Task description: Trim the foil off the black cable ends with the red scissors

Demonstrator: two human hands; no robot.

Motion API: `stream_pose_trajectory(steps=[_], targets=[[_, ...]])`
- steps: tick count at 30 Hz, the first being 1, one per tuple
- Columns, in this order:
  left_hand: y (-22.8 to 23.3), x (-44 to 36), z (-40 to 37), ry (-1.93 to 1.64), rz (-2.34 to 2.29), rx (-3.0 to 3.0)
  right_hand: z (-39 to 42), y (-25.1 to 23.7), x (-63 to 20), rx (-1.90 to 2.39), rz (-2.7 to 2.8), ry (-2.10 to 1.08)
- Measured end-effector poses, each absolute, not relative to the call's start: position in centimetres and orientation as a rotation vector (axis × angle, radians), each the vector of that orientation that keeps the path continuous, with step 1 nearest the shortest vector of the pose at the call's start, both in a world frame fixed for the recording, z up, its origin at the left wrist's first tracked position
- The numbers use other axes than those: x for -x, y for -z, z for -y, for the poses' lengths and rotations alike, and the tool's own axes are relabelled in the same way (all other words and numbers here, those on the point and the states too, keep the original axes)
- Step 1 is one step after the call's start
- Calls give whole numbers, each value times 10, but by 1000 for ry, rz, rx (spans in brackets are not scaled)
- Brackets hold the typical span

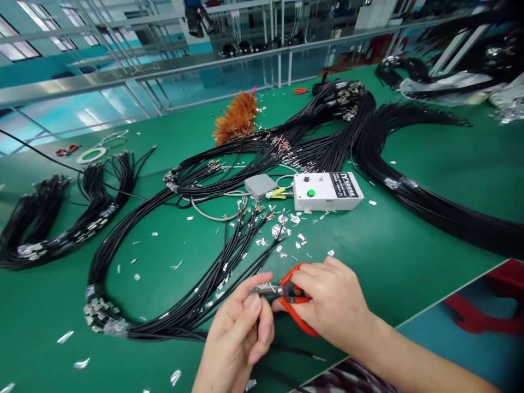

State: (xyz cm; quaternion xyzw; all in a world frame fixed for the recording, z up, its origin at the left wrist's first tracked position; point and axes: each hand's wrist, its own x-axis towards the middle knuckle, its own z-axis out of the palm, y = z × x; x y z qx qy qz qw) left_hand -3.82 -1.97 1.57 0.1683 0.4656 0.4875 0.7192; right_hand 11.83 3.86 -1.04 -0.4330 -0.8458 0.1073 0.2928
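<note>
My right hand (331, 300) is wrapped round the orange handles of a pair of small pliers or cutters (289, 295), whose metal jaws point left. At the jaw tips my left hand (241, 327) pinches a thin black cable (257, 327), its end mostly hidden by the fingers. A small pale scrap shows on the jaws. Just behind the hands, a bundle of black cables (204, 289) curves over the table, with bared ends near the middle and metal connectors (100, 315) gathered at the left. One loose cable with a bared tip (303, 352) lies below my hands.
A white tester box (327, 196) with a green button stands beyond my hands. Foil scraps (282, 229) litter the green table (347, 234). More black cable bundles (442, 207) lie right, left and behind. A brown feather duster (235, 117), scissors (67, 149) and tape roll (90, 155) sit farther back.
</note>
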Motion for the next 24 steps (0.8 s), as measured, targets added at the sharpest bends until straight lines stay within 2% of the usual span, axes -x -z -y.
stream_pose_trajectory(steps=[24], targets=[[-12, 35, 17, -1042, -1076, -428, -39, 18, -126, 1169, 2270, -440]])
